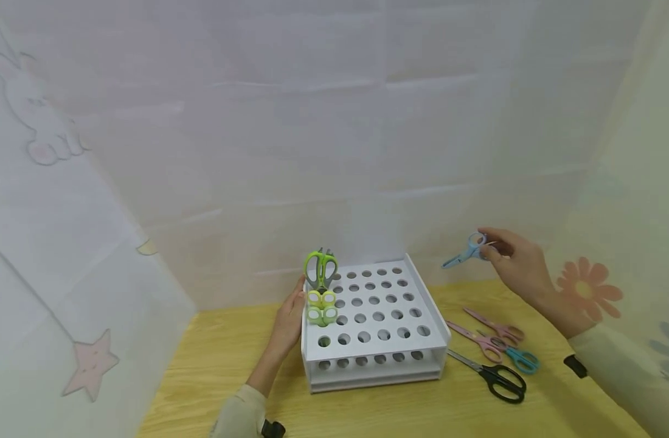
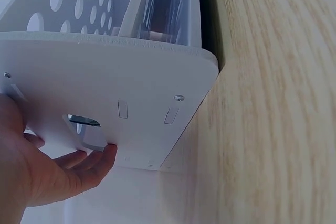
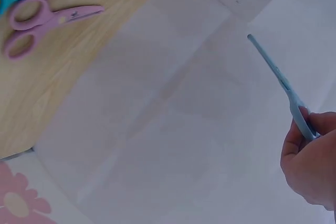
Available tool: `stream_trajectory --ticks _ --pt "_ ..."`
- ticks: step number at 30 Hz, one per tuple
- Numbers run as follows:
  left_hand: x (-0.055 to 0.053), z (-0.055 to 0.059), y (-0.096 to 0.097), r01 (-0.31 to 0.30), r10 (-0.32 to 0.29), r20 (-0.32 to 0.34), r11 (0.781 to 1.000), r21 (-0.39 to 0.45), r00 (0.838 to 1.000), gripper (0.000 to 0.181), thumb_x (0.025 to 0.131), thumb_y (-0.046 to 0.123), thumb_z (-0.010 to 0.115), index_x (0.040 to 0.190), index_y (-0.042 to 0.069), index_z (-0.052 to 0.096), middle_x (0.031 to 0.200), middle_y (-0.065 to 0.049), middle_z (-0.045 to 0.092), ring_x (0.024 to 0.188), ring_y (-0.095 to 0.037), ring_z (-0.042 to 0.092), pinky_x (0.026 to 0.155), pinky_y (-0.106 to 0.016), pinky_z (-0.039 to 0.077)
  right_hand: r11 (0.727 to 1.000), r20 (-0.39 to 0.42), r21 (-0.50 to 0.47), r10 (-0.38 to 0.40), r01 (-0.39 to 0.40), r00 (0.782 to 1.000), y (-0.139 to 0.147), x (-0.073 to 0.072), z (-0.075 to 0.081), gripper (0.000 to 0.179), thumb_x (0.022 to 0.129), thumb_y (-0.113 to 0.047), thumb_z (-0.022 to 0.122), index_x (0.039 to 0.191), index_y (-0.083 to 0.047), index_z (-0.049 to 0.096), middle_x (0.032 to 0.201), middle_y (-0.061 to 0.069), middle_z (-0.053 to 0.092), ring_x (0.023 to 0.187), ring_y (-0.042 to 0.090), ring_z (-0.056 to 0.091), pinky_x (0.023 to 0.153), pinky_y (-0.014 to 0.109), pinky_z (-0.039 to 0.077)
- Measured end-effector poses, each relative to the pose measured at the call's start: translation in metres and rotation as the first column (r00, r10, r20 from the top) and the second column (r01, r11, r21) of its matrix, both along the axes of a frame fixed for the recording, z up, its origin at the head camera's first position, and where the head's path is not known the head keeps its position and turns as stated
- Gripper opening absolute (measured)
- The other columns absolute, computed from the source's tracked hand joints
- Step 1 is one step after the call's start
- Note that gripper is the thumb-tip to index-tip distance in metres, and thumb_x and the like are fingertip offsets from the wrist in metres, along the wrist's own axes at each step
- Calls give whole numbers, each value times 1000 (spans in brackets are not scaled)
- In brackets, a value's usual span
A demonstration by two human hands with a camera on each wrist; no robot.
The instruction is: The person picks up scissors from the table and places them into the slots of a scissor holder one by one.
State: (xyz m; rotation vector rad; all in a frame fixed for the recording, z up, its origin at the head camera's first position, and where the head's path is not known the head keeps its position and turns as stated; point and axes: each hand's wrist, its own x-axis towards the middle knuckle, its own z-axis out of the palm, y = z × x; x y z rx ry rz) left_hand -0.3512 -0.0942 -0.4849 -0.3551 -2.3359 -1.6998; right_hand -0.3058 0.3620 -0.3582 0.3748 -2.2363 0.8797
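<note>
My right hand [image 1: 516,258] holds a pair of light blue scissors [image 1: 466,250] by the handle loops, raised in the air right of the rack. The blades point left and slightly down. In the right wrist view the light blue scissors [image 3: 283,85] appear edge-on, pinched between thumb and fingers. My left hand [image 1: 288,319] rests against the left side of a white rack [image 1: 375,351] full of round holes. Its fingertips [image 2: 108,153] touch the side panel beside a cutout. Green-and-grey scissors [image 1: 320,271], yellow scissors [image 1: 321,298] and light green scissors [image 1: 322,315] stand handles-up in the left column.
Right of the rack, two pink scissors [image 1: 490,348], teal scissors [image 1: 523,360] and large black scissors [image 1: 504,383] lie on the wooden table [image 1: 230,356]. The black blades reach close to the rack's side. A white sheet [image 1: 312,152] hangs behind the table.
</note>
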Motion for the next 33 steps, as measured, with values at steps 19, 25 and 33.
stream_trajectory --ticks 19,25,33 --pt "4 4 2 0 0 -24 1000 -15 1000 49 112 35 36 158 19 39 158 4 38 145 -26 34 119 -46 25 960 -53 85 272 -267 961 -71 -45 -1 41 89 13 70 128 2 67 107 12 71 88 26 69 77 11 51" --pt "5 2 6 18 -19 -29 1000 -22 999 49 112 33 37 158 15 38 159 3 37 145 -26 34 119 -46 25 937 49 108 329 -333 943 -77 -51 -10 39 92 10 69 130 1 66 108 13 71 88 25 68 73 24 56" --pt "5 2 9 45 -46 -43 998 -34 998 48 113 30 36 156 10 41 160 1 36 146 -24 32 119 -44 24 898 222 129 388 -422 894 -89 -62 -16 37 91 7 71 128 -1 69 112 9 72 90 21 68 75 38 58"
